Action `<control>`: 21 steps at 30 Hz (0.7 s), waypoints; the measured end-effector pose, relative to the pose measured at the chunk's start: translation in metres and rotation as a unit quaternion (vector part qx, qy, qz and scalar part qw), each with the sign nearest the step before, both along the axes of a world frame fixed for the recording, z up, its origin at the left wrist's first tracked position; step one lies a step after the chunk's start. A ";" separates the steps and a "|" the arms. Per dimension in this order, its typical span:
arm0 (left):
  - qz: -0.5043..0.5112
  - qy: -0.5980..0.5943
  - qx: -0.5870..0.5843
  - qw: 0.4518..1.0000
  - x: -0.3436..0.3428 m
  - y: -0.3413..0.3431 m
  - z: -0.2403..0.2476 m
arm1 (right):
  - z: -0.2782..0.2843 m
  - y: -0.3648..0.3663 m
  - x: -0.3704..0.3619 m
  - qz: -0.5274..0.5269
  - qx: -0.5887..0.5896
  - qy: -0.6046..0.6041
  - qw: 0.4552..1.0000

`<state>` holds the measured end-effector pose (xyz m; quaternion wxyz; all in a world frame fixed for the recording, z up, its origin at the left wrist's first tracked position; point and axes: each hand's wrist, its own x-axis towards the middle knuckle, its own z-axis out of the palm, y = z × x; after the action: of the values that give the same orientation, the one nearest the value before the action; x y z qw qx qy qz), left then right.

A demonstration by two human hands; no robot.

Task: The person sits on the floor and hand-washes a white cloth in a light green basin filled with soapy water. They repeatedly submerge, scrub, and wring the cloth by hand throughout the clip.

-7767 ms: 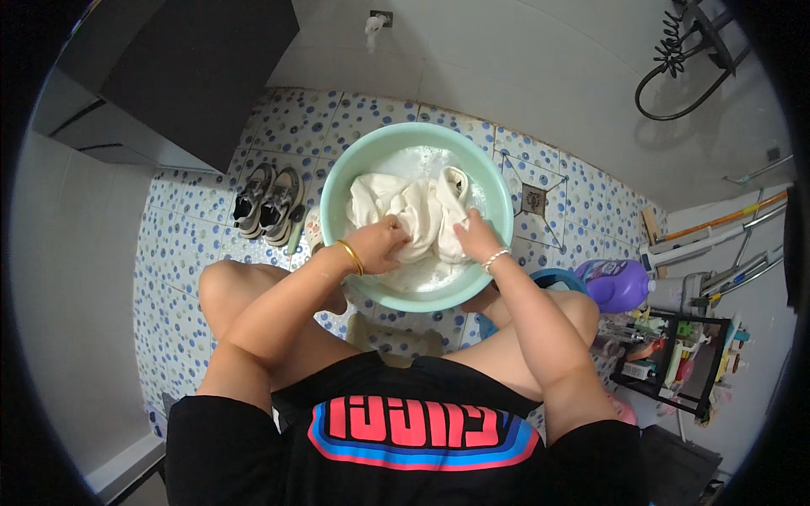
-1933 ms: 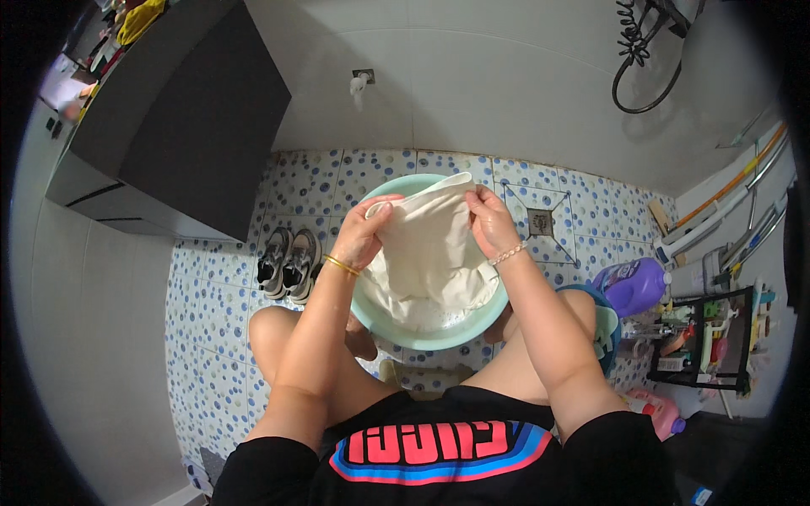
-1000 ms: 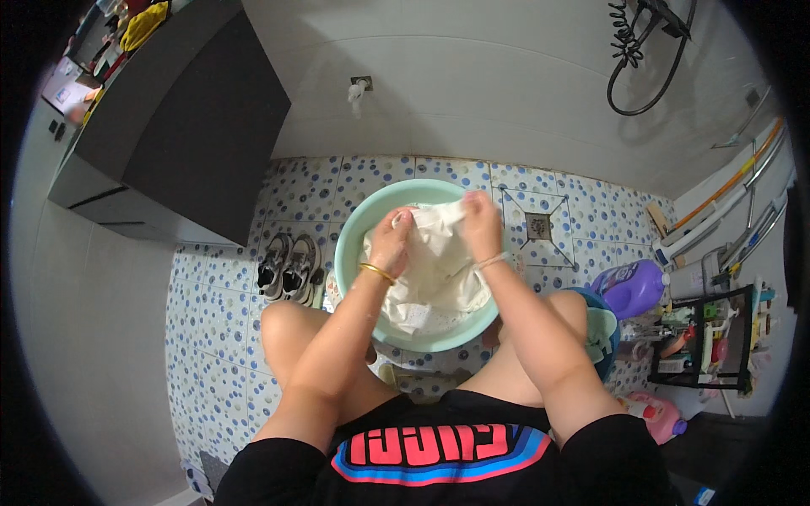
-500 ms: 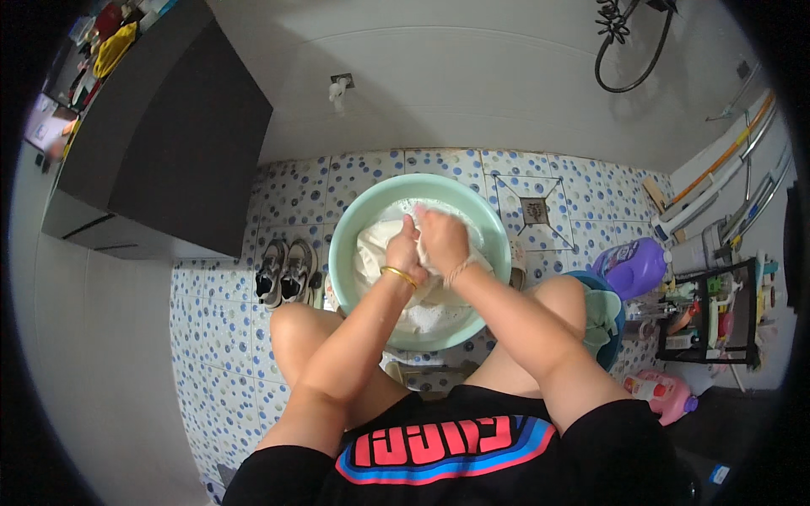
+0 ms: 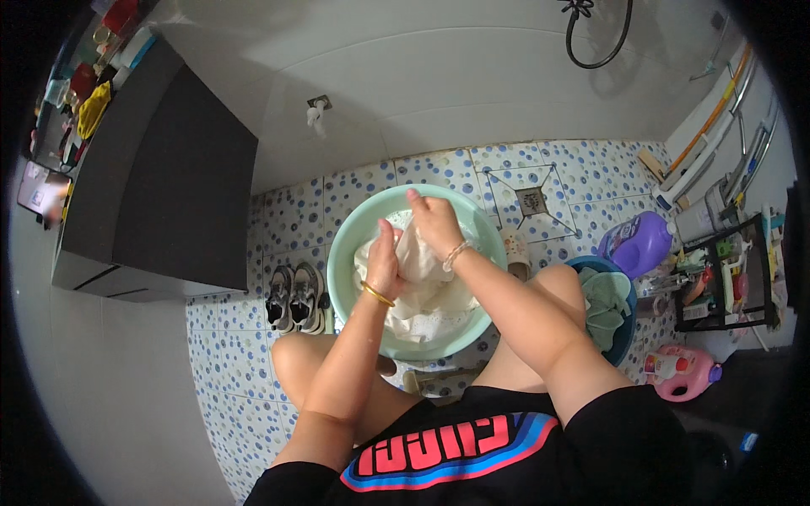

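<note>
Between my knees stands a pale green basin (image 5: 342, 312) with sudsy water and a soaked cream-white cloth (image 5: 422, 299). What kind of garment or cloth it is cannot be told. My right hand (image 5: 435, 223) is closed on a raised fold of it over the far part of the basin. My left hand (image 5: 385, 263), thumb up, grips the same cloth a little nearer and to the left; its fingers are partly hidden behind the fabric. A stretch of cloth hangs between the two hands, and the rest lies bunched in the foam.
Sneakers (image 5: 305, 297) stand left of the basin, near a dark cabinet (image 5: 181, 177). To the right are a blue tub (image 5: 623, 336) with green cloth (image 5: 603, 308), a purple bottle (image 5: 639, 244), a pink jug (image 5: 688, 374) and a black rack (image 5: 726, 320). A floor drain (image 5: 531, 201) lies beyond.
My hands have moved apart: the right one up and slightly right, the left one left and down. Cloth now shows stretched between them. The whole view has shifted a little.
</note>
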<state>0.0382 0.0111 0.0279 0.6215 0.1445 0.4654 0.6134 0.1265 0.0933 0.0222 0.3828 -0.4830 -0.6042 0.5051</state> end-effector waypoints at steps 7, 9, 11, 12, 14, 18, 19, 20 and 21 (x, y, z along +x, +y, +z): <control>-0.098 0.052 0.076 0.991 -0.019 -0.002 -0.001 | -0.001 0.016 0.014 -0.007 -0.195 0.206 0.959; -0.025 -0.065 0.093 0.993 -0.026 -0.002 -0.008 | -0.006 0.010 0.012 0.080 -0.198 0.172 0.962; 0.024 -0.093 0.107 0.990 -0.028 0.001 -0.005 | -0.017 0.000 0.013 0.181 -0.098 0.125 0.971; 0.039 -0.093 0.104 0.989 -0.030 0.002 -0.004 | -0.026 -0.007 0.014 0.237 0.003 0.095 0.967; 0.072 -0.090 0.098 0.988 -0.036 0.002 -0.003 | -0.039 -0.022 0.017 0.314 0.088 0.013 0.945; 0.136 -0.107 0.115 0.978 -0.049 0.003 -0.004 | -0.046 -0.002 0.026 0.310 -0.074 -0.076 0.945; 0.159 -0.139 0.115 0.971 -0.047 0.005 -0.002 | -0.058 -0.001 0.024 0.267 -0.045 -0.016 0.963; 0.145 -0.109 0.113 0.977 -0.048 0.006 -0.006 | -0.066 -0.001 0.021 0.222 -0.016 0.043 0.974; 0.130 -0.079 0.111 0.982 -0.049 0.010 -0.015 | -0.073 -0.002 0.018 0.176 0.014 0.102 0.979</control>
<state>-0.0113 0.0206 0.0127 0.5516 0.1022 0.3586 0.7461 0.1448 0.0913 -0.0511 0.3543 -0.3095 -0.6443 0.6030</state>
